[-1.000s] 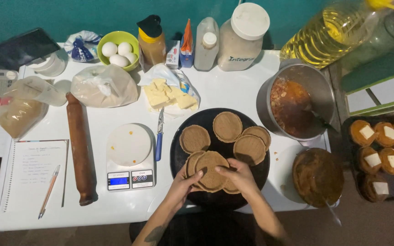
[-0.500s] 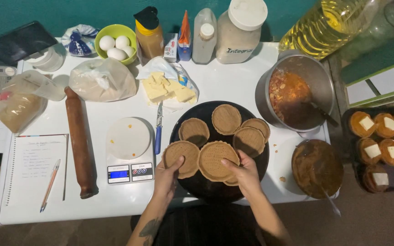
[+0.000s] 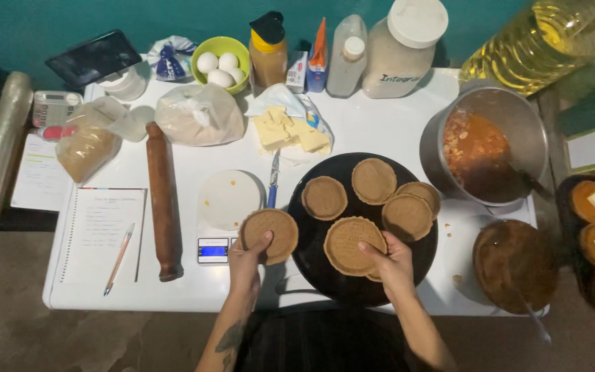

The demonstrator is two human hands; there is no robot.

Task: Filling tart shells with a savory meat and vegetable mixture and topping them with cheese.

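Left hand [image 3: 246, 265], grip closed on round brown dough disc [image 3: 270, 234], now lifted off black round tray [image 3: 315, 258], lower centre of frame, over white tabletop [image 3: 380, 120]. Right hand [image 3: 390, 260] pinching second brown disc [image 3: 354, 245] on tray; stack separated since earlier.

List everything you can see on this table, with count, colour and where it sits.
dough discs: six or more, brown, on black pan or held
black pan: one, table centre
eggs: three or more, white, green bowl, back
rolling pin: one, brown, left of scale
scale: one, white, left of pan
pot: one, metal, right, reddish filling
left hand: holds a disc at the pan's left edge
right hand: holds a disc over the pan
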